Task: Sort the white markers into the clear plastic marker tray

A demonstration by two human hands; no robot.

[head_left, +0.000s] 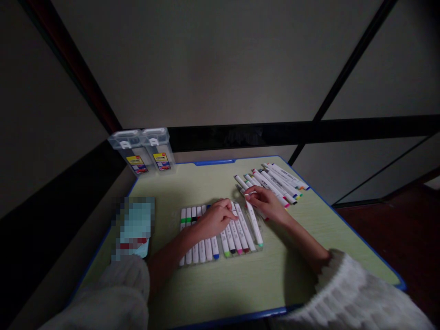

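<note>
My right hand [267,205] pinches the upper end of a white marker [255,224] between thumb and fingers. That marker has a mint-green lower end and slants beside the right edge of a clear marker tray [260,249]. Across the middle of the white markers in the tray rests my left hand [217,221], its fingers curled in; whatever is under them is hidden. Markers with green, black, pink and blue ends lie side by side in a left group [197,252] and a right group [237,236].
Several loose markers [275,183] lie in a pile at the table's back right. Two clear lidded cases [144,153] stand at the back left. A pixelated light-blue object [137,224] lies on the left. The table [220,291] has a blue edge and meets a wall panel behind.
</note>
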